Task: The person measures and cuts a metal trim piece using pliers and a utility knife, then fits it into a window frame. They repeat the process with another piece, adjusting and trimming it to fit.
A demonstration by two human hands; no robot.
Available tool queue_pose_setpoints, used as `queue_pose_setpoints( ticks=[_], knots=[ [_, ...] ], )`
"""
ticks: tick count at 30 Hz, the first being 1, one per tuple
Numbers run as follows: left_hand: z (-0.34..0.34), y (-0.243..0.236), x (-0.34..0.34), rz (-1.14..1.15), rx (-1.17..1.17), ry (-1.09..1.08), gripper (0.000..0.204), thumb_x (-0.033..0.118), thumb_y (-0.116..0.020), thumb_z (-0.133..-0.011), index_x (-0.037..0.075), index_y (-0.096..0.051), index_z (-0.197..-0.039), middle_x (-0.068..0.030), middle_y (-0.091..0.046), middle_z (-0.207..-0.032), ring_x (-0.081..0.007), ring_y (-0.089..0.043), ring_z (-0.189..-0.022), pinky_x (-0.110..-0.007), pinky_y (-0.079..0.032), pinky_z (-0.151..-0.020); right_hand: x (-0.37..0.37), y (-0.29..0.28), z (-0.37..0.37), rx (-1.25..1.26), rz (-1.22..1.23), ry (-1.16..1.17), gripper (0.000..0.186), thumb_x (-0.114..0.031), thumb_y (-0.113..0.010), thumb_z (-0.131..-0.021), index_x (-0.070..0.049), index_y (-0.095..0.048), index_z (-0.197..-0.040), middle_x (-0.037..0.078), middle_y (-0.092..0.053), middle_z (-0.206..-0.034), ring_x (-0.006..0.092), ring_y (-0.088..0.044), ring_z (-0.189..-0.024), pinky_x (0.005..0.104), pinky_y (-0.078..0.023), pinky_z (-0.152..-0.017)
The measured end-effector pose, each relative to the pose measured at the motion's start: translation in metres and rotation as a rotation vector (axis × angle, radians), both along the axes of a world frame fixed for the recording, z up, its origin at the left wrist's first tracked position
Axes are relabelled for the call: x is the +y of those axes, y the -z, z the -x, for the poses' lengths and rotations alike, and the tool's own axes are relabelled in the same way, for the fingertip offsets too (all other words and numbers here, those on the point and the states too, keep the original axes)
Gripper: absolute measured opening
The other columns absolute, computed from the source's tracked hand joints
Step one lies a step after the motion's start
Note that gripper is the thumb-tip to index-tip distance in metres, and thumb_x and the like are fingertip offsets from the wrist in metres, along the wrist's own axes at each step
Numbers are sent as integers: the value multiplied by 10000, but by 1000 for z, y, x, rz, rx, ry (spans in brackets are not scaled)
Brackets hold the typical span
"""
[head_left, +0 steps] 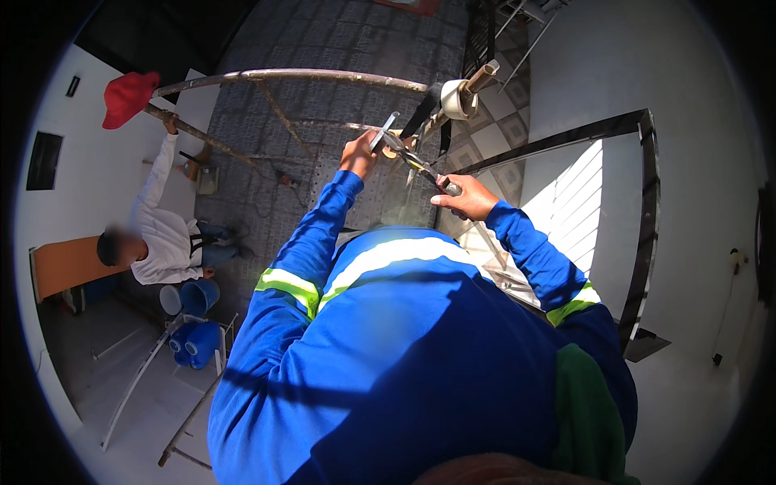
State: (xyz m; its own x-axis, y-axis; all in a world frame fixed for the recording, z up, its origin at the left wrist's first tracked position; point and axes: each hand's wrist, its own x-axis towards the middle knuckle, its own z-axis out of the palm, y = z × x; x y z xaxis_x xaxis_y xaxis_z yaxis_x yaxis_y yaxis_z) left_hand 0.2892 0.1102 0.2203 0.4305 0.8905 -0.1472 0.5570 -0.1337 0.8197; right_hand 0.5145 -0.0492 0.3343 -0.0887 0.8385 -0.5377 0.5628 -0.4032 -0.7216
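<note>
My left hand (360, 156) is closed around a small silver metal piece (385, 131) with a flat crossbar end. In my right hand (470, 198) are the handles of a pair of pliers (416, 164), pointing up and left. The jaws meet the metal piece beside my left fingers; the exact contact is too small to make out. Just beyond both hands, a white cup-shaped roll (457, 99) sits around the top of a scaffold post (483, 74). A black strap (423, 109) hangs by that post.
Scaffold pipes (291, 74) run across in front, with a red cap (129, 99) on the left end. A co-worker in white (166, 206) grips a pipe below left. Blue buckets (198, 297) stand near the co-worker. At right is a dark metal frame (649, 210) by a white wall.
</note>
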Motion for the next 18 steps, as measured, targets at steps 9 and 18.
queue_pose_setpoints(
  ticks=[9,18],
  knots=[
    [7,-10,-2,250,-94,179,187,211,-632,-974,34,-623,-1035,-58,-593,-670,-152,-618,-586,-336,-495,-549,6,-22,-8,-502,-312,-206,332,-278,-704,-864,-82,-640,-1124,221,-698,-1005,373,-691,-925,450,-556,-781],
    [30,-15,17,443,-310,342,182,159,-663,-960,0,-579,-937,-35,-580,-688,-142,-610,-590,-324,-552,-578,-1,1,15,40,37,65,520,-343,-767,-844,-54,-644,-1258,130,-691,-1199,230,-646,-1084,369,-500,-935]
  ],
)
